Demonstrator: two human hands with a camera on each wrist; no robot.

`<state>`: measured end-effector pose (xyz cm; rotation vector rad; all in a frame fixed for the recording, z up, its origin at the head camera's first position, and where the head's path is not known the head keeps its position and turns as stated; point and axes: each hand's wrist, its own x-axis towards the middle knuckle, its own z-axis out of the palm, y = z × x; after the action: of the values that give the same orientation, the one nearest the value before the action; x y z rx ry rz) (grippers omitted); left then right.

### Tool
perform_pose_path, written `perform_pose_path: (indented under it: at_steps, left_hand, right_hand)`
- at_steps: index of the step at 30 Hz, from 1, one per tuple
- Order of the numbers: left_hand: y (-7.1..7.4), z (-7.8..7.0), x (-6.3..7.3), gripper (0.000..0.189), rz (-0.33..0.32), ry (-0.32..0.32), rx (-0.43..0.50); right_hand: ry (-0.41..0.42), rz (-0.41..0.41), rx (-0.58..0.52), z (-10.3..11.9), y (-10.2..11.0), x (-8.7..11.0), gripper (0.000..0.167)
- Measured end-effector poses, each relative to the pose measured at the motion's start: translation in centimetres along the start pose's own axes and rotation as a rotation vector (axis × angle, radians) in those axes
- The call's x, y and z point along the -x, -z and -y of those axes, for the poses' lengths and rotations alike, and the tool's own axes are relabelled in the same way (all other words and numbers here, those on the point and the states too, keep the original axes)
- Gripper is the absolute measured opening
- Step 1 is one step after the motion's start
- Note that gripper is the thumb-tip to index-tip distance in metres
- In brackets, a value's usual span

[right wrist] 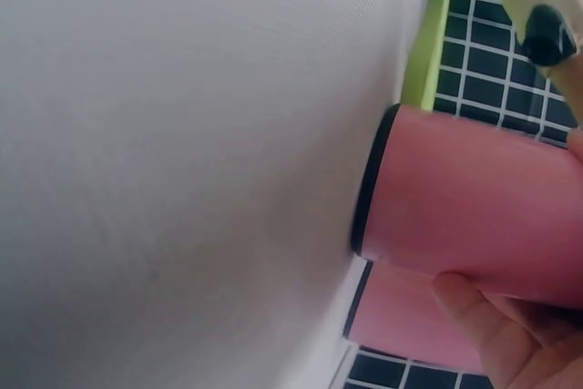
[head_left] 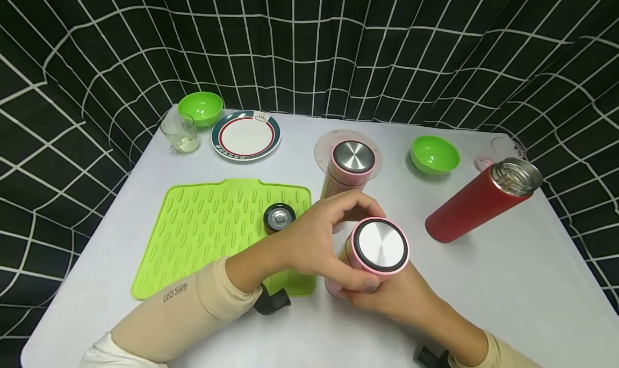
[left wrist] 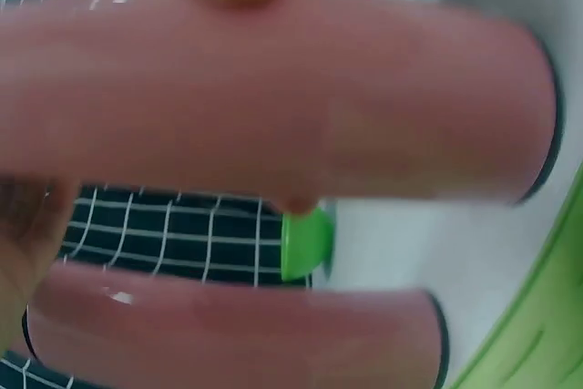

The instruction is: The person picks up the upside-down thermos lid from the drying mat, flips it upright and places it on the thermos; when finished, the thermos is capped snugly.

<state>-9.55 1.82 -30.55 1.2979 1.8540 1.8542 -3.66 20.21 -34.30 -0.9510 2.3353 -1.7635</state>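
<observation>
A pink thermos flask (head_left: 381, 245) with a steel-topped, black-ringed lid stands upright in front of me, close over or on the white table. My left hand (head_left: 311, 242) curves round its top, thumb along the near side of the lid. Lower down, my right hand (head_left: 398, 295) grips its body; the right wrist view shows fingers (right wrist: 483, 321) on the pink wall (right wrist: 474, 198) near the dark base. Just behind stands a second pink thermos flask (head_left: 353, 161), its steel-topped lid on. Its lower part is partly hidden by my left hand.
Left lies a green ribbed mat (head_left: 208, 233) with a black-rimmed lid (head_left: 279, 216) on it. A lidless red flask (head_left: 476, 204) stands right. Farther back are green bowls (head_left: 200, 108) (head_left: 434, 154), a plate (head_left: 246, 134), a glass (head_left: 181, 132), a pink-tinted glass (head_left: 500, 150) and a round coaster (head_left: 326, 148).
</observation>
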Motion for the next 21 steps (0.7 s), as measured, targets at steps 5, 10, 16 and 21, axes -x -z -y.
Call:
perform_pose_path:
  at_steps: [5, 10, 16, 21]
  left_hand:
    - [0.2, 0.0, -0.3, 0.072, 0.015, -0.058, -0.114]
    - [0.6, -0.1, -0.5, 0.064, 0.07, -0.046, -0.07]
    - [0.6, -0.2, -0.4, 0.072, 0.077, -0.042, -0.058]
    - [0.8, -0.1, -0.4, 0.07, 0.09, -0.11, -0.086]
  right_hand:
    - [-0.038, -0.015, 0.04, -0.6, 0.1, 0.3, 0.053]
    - [-0.069, -0.034, 0.09, -0.4, 0.2, 0.4, 0.057]
    - [-0.076, -0.021, 0.109, 0.4, 0.2, 0.1, 0.054]
    - [-0.099, -0.033, 0.136, 0.4, 0.3, 0.1, 0.056]
